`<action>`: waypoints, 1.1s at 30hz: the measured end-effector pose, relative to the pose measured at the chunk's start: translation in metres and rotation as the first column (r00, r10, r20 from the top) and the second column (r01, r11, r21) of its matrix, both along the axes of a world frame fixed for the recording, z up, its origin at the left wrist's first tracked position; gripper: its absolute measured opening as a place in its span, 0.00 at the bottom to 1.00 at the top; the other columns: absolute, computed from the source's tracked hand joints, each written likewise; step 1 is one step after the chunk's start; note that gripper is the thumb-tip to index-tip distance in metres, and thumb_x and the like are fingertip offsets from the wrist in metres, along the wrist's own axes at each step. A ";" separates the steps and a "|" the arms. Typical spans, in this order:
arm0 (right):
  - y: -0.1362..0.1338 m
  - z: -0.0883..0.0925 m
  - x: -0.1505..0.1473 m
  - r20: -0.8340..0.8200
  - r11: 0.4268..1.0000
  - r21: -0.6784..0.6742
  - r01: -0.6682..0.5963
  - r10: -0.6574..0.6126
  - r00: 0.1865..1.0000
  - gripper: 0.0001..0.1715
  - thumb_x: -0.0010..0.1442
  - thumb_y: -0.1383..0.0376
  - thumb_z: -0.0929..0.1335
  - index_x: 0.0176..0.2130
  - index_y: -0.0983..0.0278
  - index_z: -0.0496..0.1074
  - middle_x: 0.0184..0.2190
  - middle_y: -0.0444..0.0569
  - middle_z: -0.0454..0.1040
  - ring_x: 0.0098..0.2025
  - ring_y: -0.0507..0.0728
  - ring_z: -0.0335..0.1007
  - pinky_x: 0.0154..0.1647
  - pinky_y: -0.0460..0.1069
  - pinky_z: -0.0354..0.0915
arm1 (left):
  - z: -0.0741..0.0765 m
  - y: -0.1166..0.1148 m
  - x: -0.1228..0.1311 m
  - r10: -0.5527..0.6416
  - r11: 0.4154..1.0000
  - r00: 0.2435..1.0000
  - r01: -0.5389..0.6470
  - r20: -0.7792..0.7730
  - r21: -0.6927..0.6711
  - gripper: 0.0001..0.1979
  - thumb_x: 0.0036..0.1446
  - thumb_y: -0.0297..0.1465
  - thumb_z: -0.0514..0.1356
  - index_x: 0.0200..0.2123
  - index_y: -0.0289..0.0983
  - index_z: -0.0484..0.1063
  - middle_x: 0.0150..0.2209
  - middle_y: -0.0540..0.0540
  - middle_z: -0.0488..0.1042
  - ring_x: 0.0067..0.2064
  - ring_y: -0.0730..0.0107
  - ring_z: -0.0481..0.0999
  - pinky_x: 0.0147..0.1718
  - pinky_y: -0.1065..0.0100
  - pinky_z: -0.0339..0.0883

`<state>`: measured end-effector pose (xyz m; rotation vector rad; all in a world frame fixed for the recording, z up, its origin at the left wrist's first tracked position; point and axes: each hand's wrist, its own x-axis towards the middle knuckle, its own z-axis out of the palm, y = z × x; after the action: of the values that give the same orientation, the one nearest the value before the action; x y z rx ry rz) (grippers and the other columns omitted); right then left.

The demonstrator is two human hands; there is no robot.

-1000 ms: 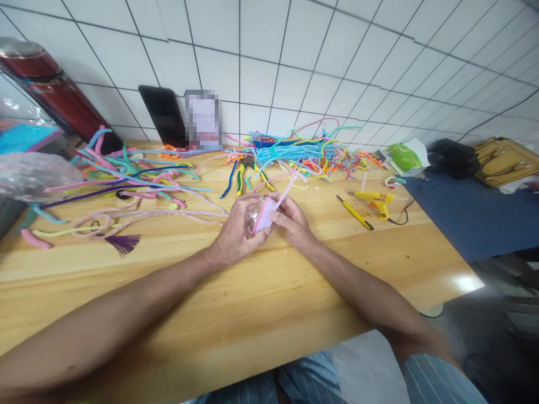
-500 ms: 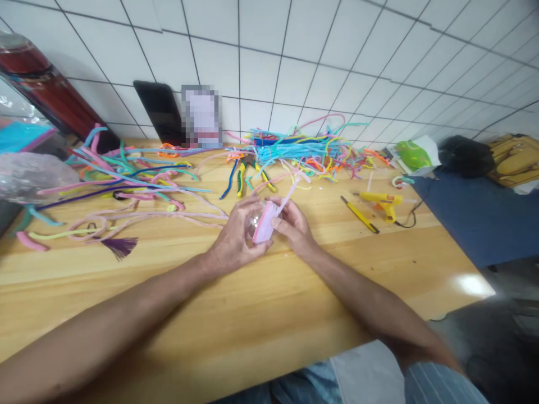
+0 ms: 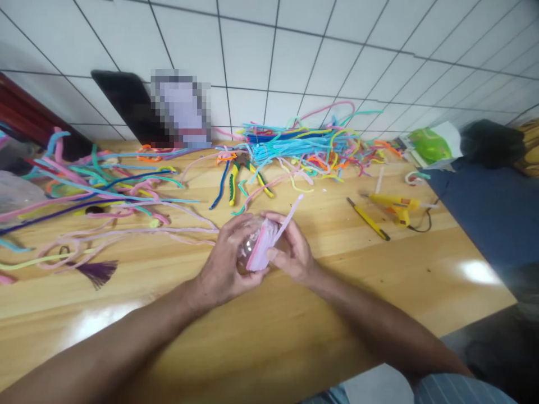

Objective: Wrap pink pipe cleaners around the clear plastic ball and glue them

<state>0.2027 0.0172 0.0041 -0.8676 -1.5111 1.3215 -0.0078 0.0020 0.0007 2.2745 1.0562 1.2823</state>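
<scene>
Wrapped round a clear plastic ball (image 3: 246, 250) is my left hand (image 3: 223, 261), its thumb below and its fingers over the top. One side of the ball carries lilac pipe cleaner (image 3: 264, 244) laid in close rows, edged by a pink strand. A loose lilac end sticks up to the upper right. My right hand (image 3: 295, 252) is closed on this lilac side, thumb pressed on the rows and fingers behind, partly hidden. Beyond the hands lie pliers (image 3: 232, 185) with green and yellow handles.
Loose pipe cleaners (image 3: 105, 185) spread across the left, near a purple tassel (image 3: 99, 272). A blue bundle of pipe cleaners (image 3: 286, 148) lies by the tiled wall. At right are a yellow utility knife (image 3: 368, 219) and glue gun (image 3: 396, 207). A black phone (image 3: 126, 106) leans on the wall.
The camera view has shifted closer, so the hands and ball appear lower and larger. Both hands keep their hold, and the ball seems turned only slightly, if at all.
</scene>
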 end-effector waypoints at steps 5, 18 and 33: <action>0.006 0.002 -0.003 -0.024 0.995 0.096 -0.010 0.012 1.000 0.40 0.64 0.47 0.77 0.67 0.56 0.67 0.66 0.55 0.73 0.68 0.67 0.70 0.73 0.62 0.65 | -0.004 0.004 0.003 0.079 0.992 0.997 -0.081 0.026 0.092 0.50 0.55 0.35 0.75 0.75 0.45 0.54 0.68 0.35 0.65 0.70 0.41 0.68 0.66 0.41 0.72; 0.007 -0.001 0.010 -0.023 0.999 0.040 0.030 -0.030 0.999 0.45 0.55 0.44 0.81 0.62 0.56 0.68 0.64 0.56 0.75 0.64 0.66 0.75 0.68 0.61 0.70 | -0.016 0.013 0.013 0.056 0.982 0.998 -0.050 -0.030 0.182 0.48 0.52 0.33 0.77 0.70 0.43 0.57 0.67 0.33 0.66 0.72 0.40 0.68 0.68 0.38 0.71; -0.003 -0.003 0.015 0.074 0.974 0.226 -0.030 0.014 0.997 0.44 0.58 0.53 0.81 0.66 0.57 0.68 0.68 0.58 0.72 0.71 0.68 0.69 0.76 0.65 0.62 | 0.003 -0.005 0.015 0.089 0.979 0.988 -0.063 -0.130 0.195 0.43 0.56 0.31 0.72 0.71 0.40 0.56 0.64 0.33 0.71 0.72 0.40 0.69 0.66 0.38 0.73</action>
<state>0.2181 0.0143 0.0006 -0.7601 -1.6949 1.1160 0.0071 -0.0028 0.0041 2.5192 1.1204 1.3229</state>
